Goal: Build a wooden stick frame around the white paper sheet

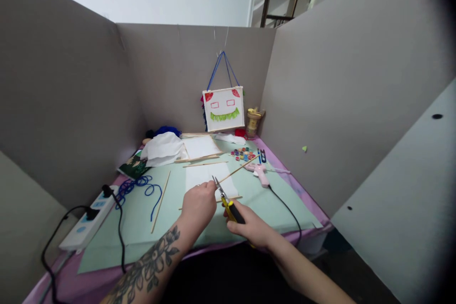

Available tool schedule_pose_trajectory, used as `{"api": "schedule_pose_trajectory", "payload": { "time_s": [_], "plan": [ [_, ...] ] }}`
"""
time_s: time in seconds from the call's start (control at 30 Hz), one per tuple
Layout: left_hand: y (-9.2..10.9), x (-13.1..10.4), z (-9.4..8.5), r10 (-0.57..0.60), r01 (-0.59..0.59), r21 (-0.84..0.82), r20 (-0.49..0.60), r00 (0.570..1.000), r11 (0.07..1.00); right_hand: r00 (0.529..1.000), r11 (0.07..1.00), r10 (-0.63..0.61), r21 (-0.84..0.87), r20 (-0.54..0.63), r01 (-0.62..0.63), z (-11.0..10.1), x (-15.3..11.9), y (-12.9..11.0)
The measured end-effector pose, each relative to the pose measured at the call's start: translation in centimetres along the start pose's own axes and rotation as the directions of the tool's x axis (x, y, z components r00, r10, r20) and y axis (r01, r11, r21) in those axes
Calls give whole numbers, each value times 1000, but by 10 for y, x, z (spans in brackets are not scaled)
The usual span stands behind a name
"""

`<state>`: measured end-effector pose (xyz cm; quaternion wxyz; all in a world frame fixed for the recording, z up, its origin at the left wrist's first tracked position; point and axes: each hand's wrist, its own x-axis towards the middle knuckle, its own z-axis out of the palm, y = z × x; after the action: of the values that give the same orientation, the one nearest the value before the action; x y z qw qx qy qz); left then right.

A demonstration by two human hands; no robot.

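Gray panels [199, 57] walled in your table on three sides, and a pink cloth [89, 282] showed around the edges of a pale green sheet [137, 247], which probably protected the tabletop. Against the back panel hung a white face board [224, 110], held up by blue strings [214, 74] at a height that left it facing you. At your left sat the power strip [85, 225], its black cords bending over the table's near edge. The pink glue gun [261, 175] lay at your right, likely put there to be within easy reach (its dark cord ran back toward you).

In front of you, white paper [195, 175] had thin wooden sticks along its far and near sides, seemingly placed to follow those edges. Your left hand [199, 203] was closed narrowly around the near end of another stick [242, 167], whose far end slanted out over the paper toward the glue gun. Your right hand [250, 223] was wrapped around the yellow-and-black handles of the cutters [228, 203], their tips parted beside your left fingers. That close grip presumably steadied the stick near the blades; whether they touched it, you could not tell. Smallest were the colored dots [244, 154], clustered beyond the glue gun.
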<state>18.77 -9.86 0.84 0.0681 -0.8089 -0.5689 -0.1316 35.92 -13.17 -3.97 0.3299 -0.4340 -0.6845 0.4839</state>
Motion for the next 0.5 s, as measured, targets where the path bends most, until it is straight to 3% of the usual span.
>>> {"api": "schedule_pose_trajectory", "payload": {
  "time_s": [0.2,0.5],
  "plan": [
    [-2,-1,2,-24,24,-16,-7,1000,1000,999,999,-48,19,5,48,2,5,6],
    [-8,-1,15,-74,72,-39,-60,995,997,1000,998,-22,51,-4,22,4,12,10]
  ]
}}
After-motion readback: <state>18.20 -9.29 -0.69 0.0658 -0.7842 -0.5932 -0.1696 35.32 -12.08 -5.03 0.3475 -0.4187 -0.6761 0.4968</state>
